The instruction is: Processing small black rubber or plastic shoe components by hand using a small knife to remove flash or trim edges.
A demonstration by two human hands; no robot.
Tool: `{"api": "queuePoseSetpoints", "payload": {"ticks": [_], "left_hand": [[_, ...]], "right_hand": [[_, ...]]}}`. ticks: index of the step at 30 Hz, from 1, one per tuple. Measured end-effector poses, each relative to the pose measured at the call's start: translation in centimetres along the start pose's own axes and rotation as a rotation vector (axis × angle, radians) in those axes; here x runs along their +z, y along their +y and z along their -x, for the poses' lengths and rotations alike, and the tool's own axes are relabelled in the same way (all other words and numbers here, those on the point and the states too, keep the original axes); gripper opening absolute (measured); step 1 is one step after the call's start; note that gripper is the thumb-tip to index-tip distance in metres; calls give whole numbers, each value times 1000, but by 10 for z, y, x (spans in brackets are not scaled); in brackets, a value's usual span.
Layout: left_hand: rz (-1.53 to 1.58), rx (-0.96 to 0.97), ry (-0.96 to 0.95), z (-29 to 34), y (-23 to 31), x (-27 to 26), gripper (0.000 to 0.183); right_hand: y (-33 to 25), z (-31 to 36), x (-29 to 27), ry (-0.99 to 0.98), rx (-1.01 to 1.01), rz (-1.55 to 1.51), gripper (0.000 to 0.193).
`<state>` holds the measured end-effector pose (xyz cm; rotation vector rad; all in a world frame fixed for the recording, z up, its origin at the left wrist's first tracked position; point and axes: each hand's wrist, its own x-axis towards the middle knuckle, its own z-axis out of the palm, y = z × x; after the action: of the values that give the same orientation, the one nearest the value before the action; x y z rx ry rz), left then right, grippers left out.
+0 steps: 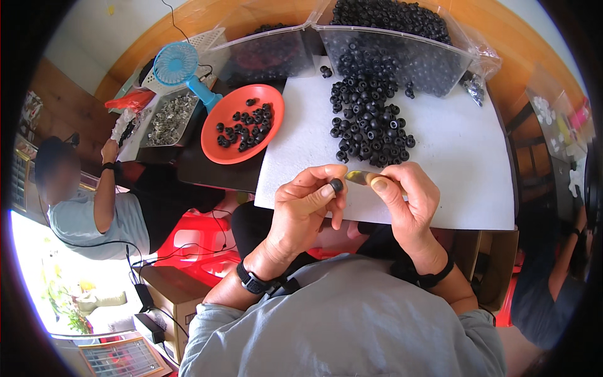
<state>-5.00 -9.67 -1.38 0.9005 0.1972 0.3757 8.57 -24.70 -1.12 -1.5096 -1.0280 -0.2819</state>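
Note:
My left hand [300, 204] pinches a small round black part [336, 185] between thumb and fingertips, above the near edge of the white sheet. Close beside it, my right hand [411, 198] grips a small flat blade [357, 177] with a yellowish sheen, its tip pointing left toward the black part. The blade's handle is hidden inside my fingers. Just beyond my hands lies a heap of similar black parts [370, 122], ball-shaped with holes, on the white sheet [458, 163].
An orange-red plate [210, 135] with several black parts stands at left. Behind are two clear bins, one [402, 39] spilling parts onto the sheet, the other [308, 53] beside it. A blue fan [204, 94] stands near a tray of metal bits [169, 119]. People sit left and right.

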Motion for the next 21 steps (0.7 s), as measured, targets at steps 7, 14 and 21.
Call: {"api": "queuePoseSetpoints", "payload": {"ticks": [7, 14, 21], "left_hand": [[47, 9, -43, 4, 1, -8, 25], [-26, 39, 6, 7, 1, -7, 27], [-24, -9, 11, 7, 5, -7, 25]], "right_hand": [[4, -1, 6, -42, -111, 153, 19], [5, 0, 6, -70, -147, 186, 20], [6, -3, 8, -81, -189, 204, 19]]}}
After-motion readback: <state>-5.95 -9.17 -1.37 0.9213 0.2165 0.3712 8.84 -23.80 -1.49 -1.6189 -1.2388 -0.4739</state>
